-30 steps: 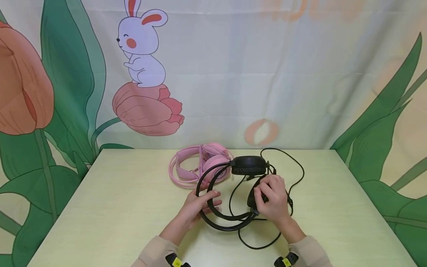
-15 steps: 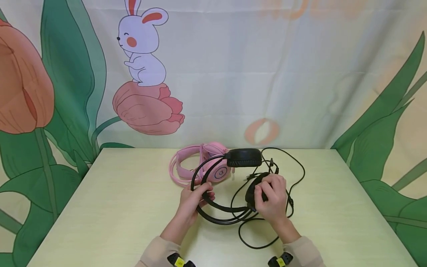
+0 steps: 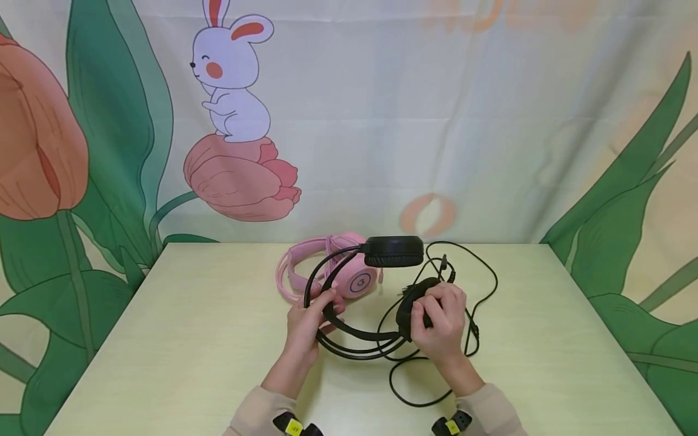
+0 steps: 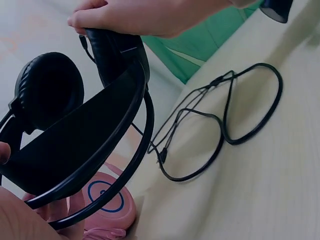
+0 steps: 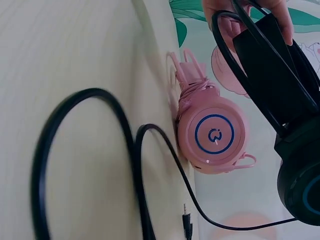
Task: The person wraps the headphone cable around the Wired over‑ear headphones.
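Observation:
Black over-ear headphones (image 3: 394,251) are held up above the table, one ear cup toward the back and the other nearer me. My left hand (image 3: 305,324) grips the headband, its thumb over the band and fingers behind, as the left wrist view also shows. With curled fingers my right hand (image 3: 442,324) holds the nearer ear cup (image 3: 415,303) from its outer side. From the headphones a black cable (image 4: 280,95) trails in loops over the table. Pink headphones (image 3: 357,281) rest behind the black ones, partly hidden by the headband, with a pink cord wound round them.
The pale table (image 3: 191,339) ends at its back edge against a printed curtain (image 3: 349,121) with a rabbit and tulips. Cable loops lie under and beside my right hand. A cable plug (image 5: 186,225) shows in the right wrist view.
Both hands have shifted left with the black headphones, which also moved slightly toward the back. The pink ear cup's round logo is now uncovered. The pink headphones stayed put.

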`<state>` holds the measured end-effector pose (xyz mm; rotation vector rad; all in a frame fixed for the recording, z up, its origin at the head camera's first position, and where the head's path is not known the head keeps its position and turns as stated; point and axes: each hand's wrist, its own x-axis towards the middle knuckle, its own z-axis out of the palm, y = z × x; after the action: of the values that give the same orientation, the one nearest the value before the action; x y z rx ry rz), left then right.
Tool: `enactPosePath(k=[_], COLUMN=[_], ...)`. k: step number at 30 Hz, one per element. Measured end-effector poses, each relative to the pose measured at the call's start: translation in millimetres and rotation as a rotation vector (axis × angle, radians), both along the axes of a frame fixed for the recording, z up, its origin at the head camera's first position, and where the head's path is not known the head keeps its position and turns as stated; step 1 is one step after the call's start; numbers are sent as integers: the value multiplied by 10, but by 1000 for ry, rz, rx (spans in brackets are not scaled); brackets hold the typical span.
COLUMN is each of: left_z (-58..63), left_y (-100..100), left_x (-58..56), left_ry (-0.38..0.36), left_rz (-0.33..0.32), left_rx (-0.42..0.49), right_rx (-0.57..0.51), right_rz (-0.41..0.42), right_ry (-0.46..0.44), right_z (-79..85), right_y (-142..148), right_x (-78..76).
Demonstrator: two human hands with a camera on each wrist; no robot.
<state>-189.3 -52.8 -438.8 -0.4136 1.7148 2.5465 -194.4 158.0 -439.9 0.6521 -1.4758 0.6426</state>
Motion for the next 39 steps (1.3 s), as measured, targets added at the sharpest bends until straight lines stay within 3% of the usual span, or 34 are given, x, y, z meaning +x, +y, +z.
enactPosePath(k=[6,12,16,21,27,31,35,39], left_z=[48,86,123,193,257,275,274,263], left_y=[5,12,-16,-63,-144,-175,-168,-154], left_x=[-3,-8,-29,-59,-87,-88,-84,-83], left_ry=[12,72,114,117,103,103,108,94], left_rz=[39,40,83,115,93,80,108,123], left_rx=[47,54,51,16,-76,-55,-25,-64], right_rx=[-4,14,20,28,25,25,25,21], right_rz=[-5,1,22,28,41,51,52,44], right_ry=[61,81,100,99,97,90,89,81], right_z=[124,210,242,244,235,218,188,160], right_y=[-98,-161,-194,-217,-234,-250,-263,-262], right_x=[-28,-75,-101,-121,-139,-153,-167,-175])
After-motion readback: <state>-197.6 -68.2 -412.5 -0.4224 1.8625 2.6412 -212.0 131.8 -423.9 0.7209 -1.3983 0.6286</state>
